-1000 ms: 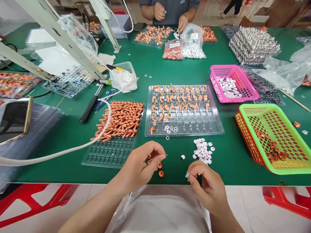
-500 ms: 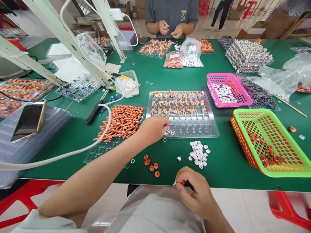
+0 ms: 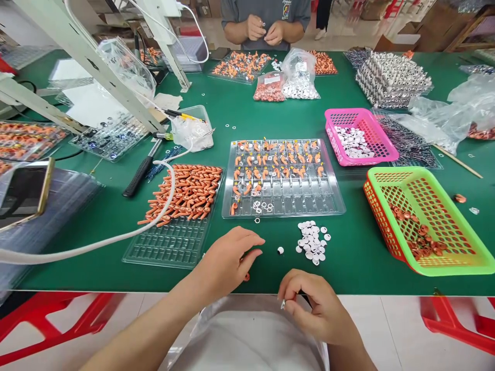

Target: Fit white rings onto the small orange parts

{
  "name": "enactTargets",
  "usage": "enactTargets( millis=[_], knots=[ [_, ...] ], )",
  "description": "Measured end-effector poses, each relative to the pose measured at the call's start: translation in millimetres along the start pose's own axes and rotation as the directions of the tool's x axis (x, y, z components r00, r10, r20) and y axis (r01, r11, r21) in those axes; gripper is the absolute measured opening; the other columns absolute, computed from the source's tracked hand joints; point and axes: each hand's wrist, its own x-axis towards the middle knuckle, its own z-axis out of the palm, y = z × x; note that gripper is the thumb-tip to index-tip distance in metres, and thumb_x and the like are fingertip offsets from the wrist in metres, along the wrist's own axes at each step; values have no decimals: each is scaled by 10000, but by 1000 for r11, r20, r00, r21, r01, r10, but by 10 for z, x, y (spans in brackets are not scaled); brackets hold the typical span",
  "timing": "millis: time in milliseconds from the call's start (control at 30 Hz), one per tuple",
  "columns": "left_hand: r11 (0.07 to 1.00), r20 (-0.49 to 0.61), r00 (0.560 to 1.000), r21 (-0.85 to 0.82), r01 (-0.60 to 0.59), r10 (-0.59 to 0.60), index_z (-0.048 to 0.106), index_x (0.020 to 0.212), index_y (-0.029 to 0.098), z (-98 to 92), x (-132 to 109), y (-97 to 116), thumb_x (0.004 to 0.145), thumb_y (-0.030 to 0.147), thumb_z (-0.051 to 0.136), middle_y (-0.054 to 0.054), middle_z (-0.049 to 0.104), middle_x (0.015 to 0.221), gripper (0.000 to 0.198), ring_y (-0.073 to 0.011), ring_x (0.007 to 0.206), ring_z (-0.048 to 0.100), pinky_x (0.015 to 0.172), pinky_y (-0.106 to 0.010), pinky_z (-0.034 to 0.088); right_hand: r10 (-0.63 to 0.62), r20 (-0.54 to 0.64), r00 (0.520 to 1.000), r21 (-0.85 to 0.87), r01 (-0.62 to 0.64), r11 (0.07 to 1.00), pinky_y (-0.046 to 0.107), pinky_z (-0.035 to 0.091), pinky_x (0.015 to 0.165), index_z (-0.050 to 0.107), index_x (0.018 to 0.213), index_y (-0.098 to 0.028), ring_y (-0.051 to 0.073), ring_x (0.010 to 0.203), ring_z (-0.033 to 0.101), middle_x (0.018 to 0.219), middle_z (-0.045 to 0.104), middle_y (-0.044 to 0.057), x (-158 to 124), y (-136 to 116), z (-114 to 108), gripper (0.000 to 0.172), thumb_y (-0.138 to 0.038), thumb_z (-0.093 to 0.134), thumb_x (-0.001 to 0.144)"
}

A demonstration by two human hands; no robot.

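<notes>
My left hand [image 3: 228, 260] rests near the table's front edge, fingers curled down over a few small orange rings [image 3: 246, 277], mostly covered by it. My right hand [image 3: 313, 304] hovers over the table edge, its fingers pinched on a tiny silvery part [image 3: 283, 304]. A little pile of white discs [image 3: 310, 241] lies just beyond my hands, with one lone disc [image 3: 280, 250] beside it. The clear compartment tray [image 3: 309, 198] ahead holds rows of orange pieces and some white rings. A heap of orange pieces [image 3: 189, 190] sits on another clear tray [image 3: 170, 247] to the left.
Green basket [image 3: 444, 257] with copper-coloured rings at right, pink basket [image 3: 381, 149] with white discs behind it. A hammer [image 3: 139, 172], a white hose [image 3: 96, 242], a phone [image 3: 23, 190] on stacked trays at left. Another person's hands [image 3: 266, 28] work across the table, with bags of parts [image 3: 297, 77].
My left hand drew back from the clear compartment tray to the orange rings at the front edge. My right hand stayed low at the table edge, still pinched.
</notes>
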Motion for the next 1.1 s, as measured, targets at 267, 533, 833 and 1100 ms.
enactTargets(
  millis=[267, 533, 833, 1100],
  knots=[
    [999, -4, 1000, -37, -25, 25, 675, 1068, 190, 108, -45, 22, 945, 152, 551, -83, 728, 983, 179, -218, 928, 646, 771, -339, 564, -1, -37, 999, -87, -2, 996, 247, 468, 613, 538, 800, -215, 145, 697, 600, 819, 668, 24, -4, -54, -108, 109, -115, 557, 837],
    [983, 247, 959, 88, -161, 135, 715, 952, 133, 425, 624, 425, 943, 191, 566, -109, 696, 923, 160, -263, 908, 614, 772, -384, 529, -11, -94, 995, -66, 5, 998, 260, 455, 655, 536, 798, -215, 149, 734, 604, 806, 655, 11, -138, -19, -141, 137, -80, 559, 802],
    [965, 301, 952, 229, -132, 58, 748, 889, 147, 538, 747, 449, 932, 164, 546, -90, 695, 866, 207, -252, 870, 629, 734, -366, 527, 1, -109, 994, 9, 0, 1000, 263, 457, 676, 545, 820, -229, 152, 751, 610, 829, 658, 4, -203, 58, -173, 185, -51, 563, 774],
    [996, 69, 994, 18, -84, 82, 780, 914, 203, 449, 606, 352, 883, 149, 629, -50, 771, 947, 164, -216, 883, 691, 785, -336, 545, -13, -156, 988, 22, 16, 1000, 274, 479, 706, 559, 830, -230, 154, 800, 626, 887, 663, 12, -212, 17, -224, 181, -49, 567, 817]
  ],
)
